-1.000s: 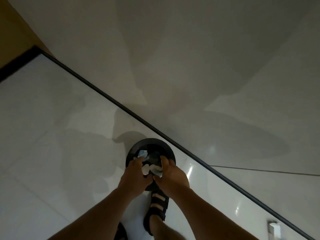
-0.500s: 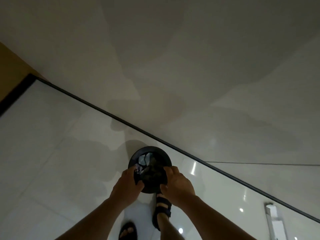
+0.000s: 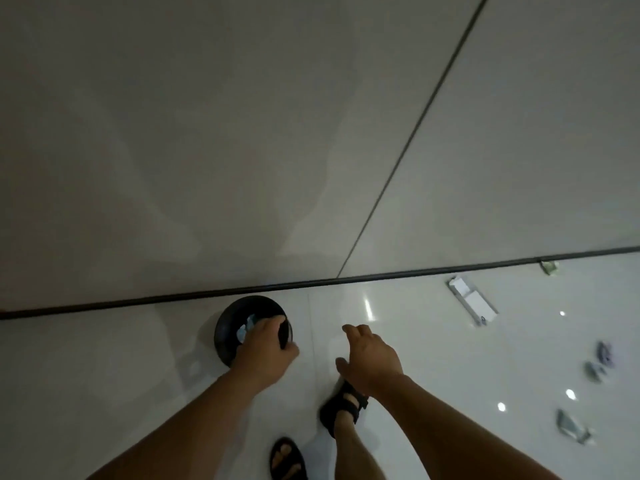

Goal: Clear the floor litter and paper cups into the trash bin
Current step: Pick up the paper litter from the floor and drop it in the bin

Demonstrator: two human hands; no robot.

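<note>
The trash bin [image 3: 227,332] is a round black container with a smooth, slightly shiny wall. It stands on the floor [image 3: 104,375] close to the dark skirting strip [image 3: 173,298] at the foot of the wall [image 3: 207,133]. The left hand [image 3: 266,346] grips its rim on the near right side, with the fingers [image 3: 281,320] curled over the edge and the thumb outside. This hand covers most of the opening, so only some crumpled pale paper [image 3: 246,328] shows inside. The right hand [image 3: 370,358] hangs over the floor beside the bin and is not touching it; its fingers are loose, a little bent and hold nothing. The floor is of glossy white tiles that mirror small lamps, while the wall is matt and pale, with one thin dark seam across it. Litter lies well apart from the bin, to the right. It includes a flat white rectangular packet [image 3: 471,301], a small greenish scrap [image 3: 549,266] against the skirting, two small crumpled pieces [image 3: 603,353] [image 3: 594,372] and one shiny crumpled wrapper [image 3: 572,430]. These are blurred, and I cannot tell if any is a paper cup. Both feet wear black strap sandals: the right sandal [image 3: 346,405] is partly hidden under the right forearm, and the left sandal [image 3: 287,459] is cut off by the lower edge.
</note>
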